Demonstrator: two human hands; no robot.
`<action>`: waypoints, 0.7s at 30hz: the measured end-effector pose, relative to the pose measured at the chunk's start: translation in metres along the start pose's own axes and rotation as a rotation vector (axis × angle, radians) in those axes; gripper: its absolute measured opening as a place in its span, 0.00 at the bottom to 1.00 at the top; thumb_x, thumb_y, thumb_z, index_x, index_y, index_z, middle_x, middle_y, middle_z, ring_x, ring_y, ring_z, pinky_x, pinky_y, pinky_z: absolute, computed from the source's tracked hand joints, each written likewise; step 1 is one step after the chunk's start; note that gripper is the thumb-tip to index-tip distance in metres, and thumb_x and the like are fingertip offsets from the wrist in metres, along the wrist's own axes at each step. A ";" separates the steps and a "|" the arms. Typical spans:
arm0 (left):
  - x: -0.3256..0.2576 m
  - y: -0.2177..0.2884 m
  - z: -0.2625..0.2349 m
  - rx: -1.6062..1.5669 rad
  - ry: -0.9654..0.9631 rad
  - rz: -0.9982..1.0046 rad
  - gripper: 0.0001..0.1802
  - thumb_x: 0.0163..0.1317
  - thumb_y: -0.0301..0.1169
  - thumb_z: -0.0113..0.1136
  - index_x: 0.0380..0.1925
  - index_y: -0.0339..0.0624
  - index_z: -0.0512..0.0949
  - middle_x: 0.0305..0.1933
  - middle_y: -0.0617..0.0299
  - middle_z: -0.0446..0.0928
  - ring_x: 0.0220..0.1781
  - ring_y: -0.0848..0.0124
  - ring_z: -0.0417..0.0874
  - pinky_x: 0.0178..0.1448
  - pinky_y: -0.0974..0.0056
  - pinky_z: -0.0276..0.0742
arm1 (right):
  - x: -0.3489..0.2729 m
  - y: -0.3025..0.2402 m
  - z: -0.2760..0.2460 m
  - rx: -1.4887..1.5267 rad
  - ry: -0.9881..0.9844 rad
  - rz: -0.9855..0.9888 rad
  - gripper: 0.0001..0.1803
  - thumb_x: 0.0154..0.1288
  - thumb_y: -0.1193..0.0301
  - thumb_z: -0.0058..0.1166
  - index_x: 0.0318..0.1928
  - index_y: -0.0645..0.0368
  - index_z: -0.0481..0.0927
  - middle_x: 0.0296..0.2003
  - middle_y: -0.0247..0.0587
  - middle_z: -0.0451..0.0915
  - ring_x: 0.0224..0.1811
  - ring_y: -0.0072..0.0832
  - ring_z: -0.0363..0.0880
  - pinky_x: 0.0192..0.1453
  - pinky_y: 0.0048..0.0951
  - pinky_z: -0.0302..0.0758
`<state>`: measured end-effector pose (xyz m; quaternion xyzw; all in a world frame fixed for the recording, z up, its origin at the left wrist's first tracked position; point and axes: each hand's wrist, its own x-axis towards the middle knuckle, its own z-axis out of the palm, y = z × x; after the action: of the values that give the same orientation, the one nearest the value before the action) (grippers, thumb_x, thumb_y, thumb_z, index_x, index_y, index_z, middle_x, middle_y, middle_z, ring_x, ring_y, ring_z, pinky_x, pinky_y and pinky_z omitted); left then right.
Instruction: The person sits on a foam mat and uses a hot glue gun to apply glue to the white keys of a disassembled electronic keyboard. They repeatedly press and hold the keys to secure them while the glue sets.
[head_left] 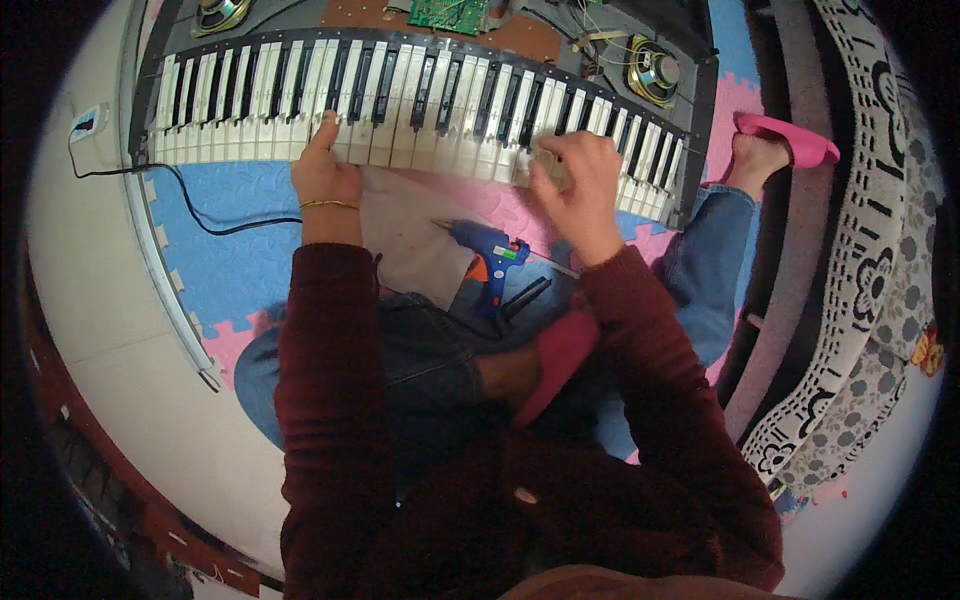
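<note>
An opened electronic keyboard [400, 140] lies across the mat in front of me, its long row of white and black keys showing. My left hand [325, 172] grips its near edge left of the middle; the thumb rests on top of the white keys and the other fingers are mostly hidden. Over the white keys right of the middle, my right hand [582, 185] is curled, thumb and index finger drawn toward each other at the key fronts. What lies between those fingertips is unclear. A blue glue gun [490, 250] lies below, between the two hands.
Behind the keys sit a green circuit board [450, 14], loose wires and a round speaker [652, 72]. A black cable [235, 228] runs to a white socket box [90, 122] on the left. A grey cloth [405, 225] lies under the glue gun. My pink-slippered foot [765, 150] is at right.
</note>
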<state>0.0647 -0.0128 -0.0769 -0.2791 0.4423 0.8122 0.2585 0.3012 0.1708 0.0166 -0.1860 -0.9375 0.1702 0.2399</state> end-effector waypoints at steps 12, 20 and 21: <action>0.001 -0.003 0.002 0.042 0.012 -0.020 0.21 0.68 0.30 0.62 0.60 0.38 0.76 0.51 0.57 0.82 0.49 0.63 0.84 0.49 0.58 0.83 | 0.027 -0.026 0.041 -0.073 -0.057 -0.048 0.13 0.49 0.66 0.67 0.38 0.48 0.84 0.38 0.31 0.76 0.45 0.38 0.71 0.47 0.41 0.65; 0.023 -0.016 -0.029 0.952 -0.166 0.556 0.23 0.63 0.23 0.66 0.58 0.38 0.74 0.51 0.57 0.80 0.48 0.61 0.83 0.52 0.53 0.84 | 0.028 -0.026 0.047 -0.107 -0.015 -0.053 0.08 0.48 0.68 0.65 0.32 0.49 0.83 0.36 0.30 0.76 0.46 0.37 0.71 0.47 0.43 0.64; 0.022 -0.015 -0.028 0.879 -0.220 0.623 0.23 0.63 0.22 0.66 0.58 0.38 0.74 0.51 0.57 0.80 0.48 0.62 0.83 0.52 0.53 0.84 | 0.028 -0.026 0.046 -0.099 -0.008 -0.051 0.08 0.48 0.67 0.65 0.32 0.49 0.83 0.36 0.30 0.76 0.46 0.37 0.71 0.47 0.43 0.63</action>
<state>0.0657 -0.0261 -0.1136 0.0858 0.7721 0.6133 0.1427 0.2472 0.1493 0.0000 -0.1728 -0.9502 0.1182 0.2308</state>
